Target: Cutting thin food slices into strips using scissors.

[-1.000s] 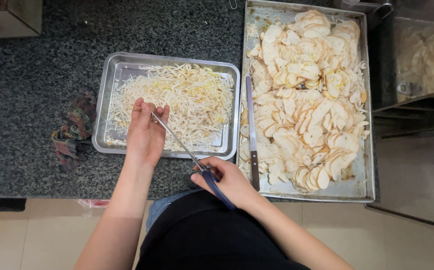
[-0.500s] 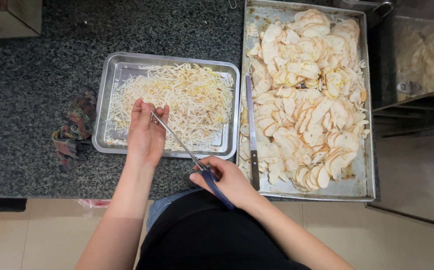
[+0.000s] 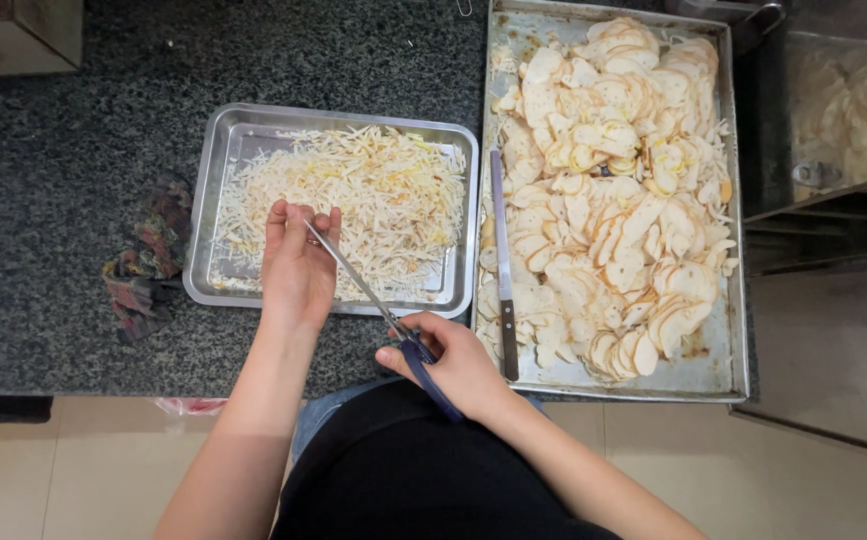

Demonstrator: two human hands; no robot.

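Steel scissors with blue handles run slantwise between the two hands, the blades closed or nearly so. The right hand has its grip shut round the handles at the near edge of the dark speckled surface. The blade tips reach up to the fingertips of the left hand, whose grip is pinched narrow on a small pale piece (too small to tell more) over the small metal tray. Pale shredded strips fill that tray, lying just beyond and to the right of the left hand's grip. Right of the right hand's grip stands a large metal tray heaped with pale round slices, and a long knife lies along its left side, its dark handle just beside the right hand. Left of the left hand's grip, a crumpled multicoloured cloth lies on the surface, close beside the small tray.
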